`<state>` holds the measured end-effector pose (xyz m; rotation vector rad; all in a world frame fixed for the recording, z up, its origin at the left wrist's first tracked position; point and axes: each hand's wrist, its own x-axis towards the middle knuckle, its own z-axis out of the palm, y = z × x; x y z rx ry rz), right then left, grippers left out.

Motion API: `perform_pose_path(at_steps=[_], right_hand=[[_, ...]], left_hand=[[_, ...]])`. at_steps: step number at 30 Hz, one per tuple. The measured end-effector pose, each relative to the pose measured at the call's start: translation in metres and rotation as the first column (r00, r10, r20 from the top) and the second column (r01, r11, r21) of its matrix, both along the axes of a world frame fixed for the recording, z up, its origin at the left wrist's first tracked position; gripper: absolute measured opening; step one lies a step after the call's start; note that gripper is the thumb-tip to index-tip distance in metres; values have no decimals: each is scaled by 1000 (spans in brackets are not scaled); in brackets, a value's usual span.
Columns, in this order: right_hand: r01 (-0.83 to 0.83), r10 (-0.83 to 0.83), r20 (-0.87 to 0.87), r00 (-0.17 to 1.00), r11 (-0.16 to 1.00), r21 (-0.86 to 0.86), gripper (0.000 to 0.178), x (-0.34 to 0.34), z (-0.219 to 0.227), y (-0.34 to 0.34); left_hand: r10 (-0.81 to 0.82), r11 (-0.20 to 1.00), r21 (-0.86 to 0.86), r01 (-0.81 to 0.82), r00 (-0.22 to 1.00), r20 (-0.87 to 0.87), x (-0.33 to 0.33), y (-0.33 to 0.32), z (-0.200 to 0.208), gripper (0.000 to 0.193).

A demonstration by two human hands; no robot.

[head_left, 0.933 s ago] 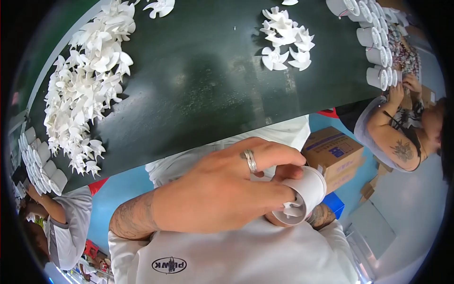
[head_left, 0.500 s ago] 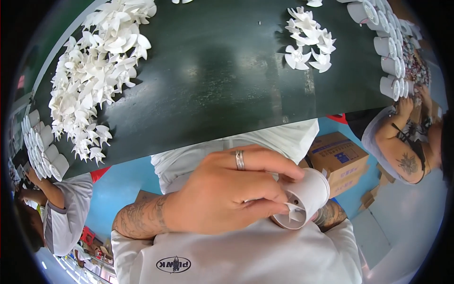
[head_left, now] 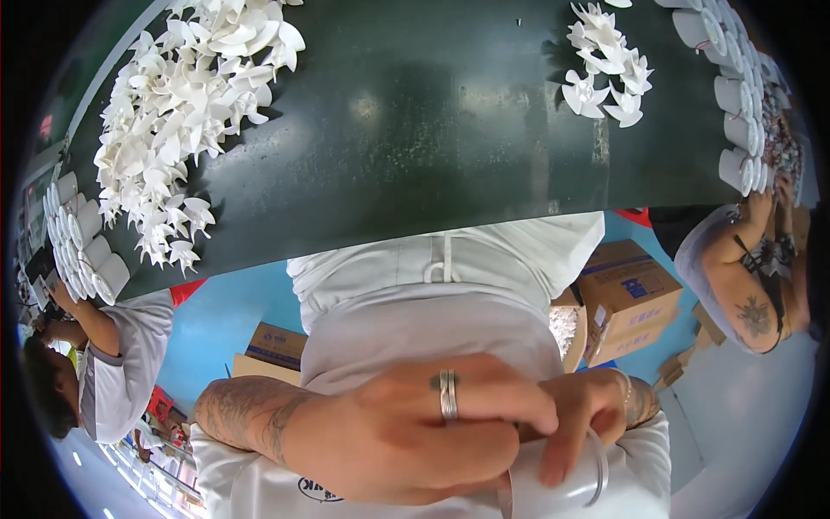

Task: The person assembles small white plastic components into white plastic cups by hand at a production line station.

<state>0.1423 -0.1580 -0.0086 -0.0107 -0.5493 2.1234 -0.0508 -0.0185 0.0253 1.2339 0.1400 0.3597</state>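
Observation:
Low in front of my chest, both hands are at a white cup-shaped housing [head_left: 553,486] with a round rim on its right side. My right hand [head_left: 584,415] grips it, its fingers bent over the top of the wall. My left hand [head_left: 432,432], with a ring on one finger, is closed at the housing's left end. Its bent fingertips are hidden there, so I cannot see what they pinch. The inside of the housing is out of sight. White fan blades lie on the dark green table in a large heap [head_left: 186,112] at the left and a small group [head_left: 605,65] at the right.
Rows of white housings stand along the table's right edge [head_left: 739,130] and left edge [head_left: 86,251]. Co-workers sit at the left [head_left: 125,372] and right [head_left: 735,268]. Cardboard boxes [head_left: 627,298] stand on the blue floor, one beside a container of small white parts [head_left: 564,333].
Both hands and the housing have moved down, closer to my chest. The housing has turned, hiding its opening and the white blade inside. My right hand's fingers now show over it.

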Motion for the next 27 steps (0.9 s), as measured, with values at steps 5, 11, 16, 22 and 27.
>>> perform_pose_path(at_steps=[5, 11, 16, 22, 27], right_hand=[[-48, 41, 51, 998, 989, 138, 26, 0, 20, 24], [165, -197, -97, 976, 949, -269, 27, -11, -13, -9], [20, 38, 134, 990, 914, -406, 33, -1, -31, -37], [289, -168, 422, 891, 927, -241, 64, -4, -11, -12], [20, 333, 392, 858, 741, -672, 60, -8, 22, 48]], left_hand=[[-221, 967, -92, 239, 959, 176, 4, 9, 1, 13], [-90, 986, -151, 74, 991, -103, 4, 2, -4, 29], [39, 986, 168, -16, 990, -136, -8, 9, -8, 35], [210, 935, 304, -184, 976, -53, -29, 4, -17, 49], [399, 873, 390, -293, 889, -224, -39, -2, -10, 60]])
